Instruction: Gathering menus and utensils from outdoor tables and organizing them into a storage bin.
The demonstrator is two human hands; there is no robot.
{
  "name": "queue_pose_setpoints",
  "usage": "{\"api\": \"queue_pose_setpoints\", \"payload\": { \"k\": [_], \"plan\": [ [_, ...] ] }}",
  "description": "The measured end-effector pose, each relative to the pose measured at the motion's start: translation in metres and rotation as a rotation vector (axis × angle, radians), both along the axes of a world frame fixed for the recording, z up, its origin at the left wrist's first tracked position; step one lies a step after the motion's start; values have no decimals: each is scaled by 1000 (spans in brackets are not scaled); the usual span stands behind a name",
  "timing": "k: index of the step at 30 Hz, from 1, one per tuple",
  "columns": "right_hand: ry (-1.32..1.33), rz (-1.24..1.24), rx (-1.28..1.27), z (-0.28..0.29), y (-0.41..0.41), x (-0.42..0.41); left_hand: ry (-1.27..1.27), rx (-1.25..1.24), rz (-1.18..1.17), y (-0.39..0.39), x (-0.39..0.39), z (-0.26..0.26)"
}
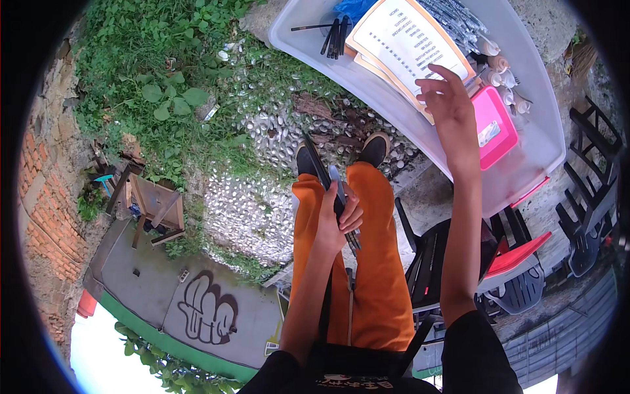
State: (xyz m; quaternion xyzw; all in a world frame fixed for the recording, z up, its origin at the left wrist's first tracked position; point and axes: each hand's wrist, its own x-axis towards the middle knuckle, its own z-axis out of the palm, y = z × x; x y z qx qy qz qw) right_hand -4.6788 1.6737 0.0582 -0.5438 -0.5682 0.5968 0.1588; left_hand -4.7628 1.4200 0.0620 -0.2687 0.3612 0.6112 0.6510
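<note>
My left hand [339,216] is closed around a narrow bundle of dark utensils [320,162], held in front of my legs. Thin tines stick out at its lower end, and a pale, shiny piece lies along it. My right hand [448,108] holds nothing, its fingers bent and apart above printed sheets with orange borders [403,39]. Whether the fingertips touch the paper, I cannot tell. The sheets bear writing and lie stacked on a white plastic table [536,143]. Beside my right wrist is a pink tray [502,123] with a small labelled item in it.
Black chopsticks [336,39], a blue plastic bag [352,7], plastic-wrapped utensils [455,22] and several small bottles [498,64] share the table. Black chairs [590,202] stand at right. Pebbled ground [246,212] and weeds [172,98] lie left, near an overturned wooden stool [155,202].
</note>
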Motion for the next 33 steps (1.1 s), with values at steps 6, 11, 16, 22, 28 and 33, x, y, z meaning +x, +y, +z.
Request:
{"api": "queue_pose_setpoints", "payload": {
  "k": [6,11,16,22,28,33],
  "plan": [
    [95,104,-329,-24,-101,12,-22,93,-155,47,-35,-21],
    [324,108,-633,-20,-114,-2,270,-68,-434,41,-36,-21],
    [352,-160,-739,-24,-118,0,488,-83,-474,45,-24,-24],
    [786,-830,-576,-5,-102,2,907,-150,-458,64,-34,-18],
    [305,-227,-232,-7,-82,-10,1226,-178,-822,87,-44,0],
    [280,-146,-262,-14,-75,-30,1019,-75,-703,79,-32,-3]
  ]
}}
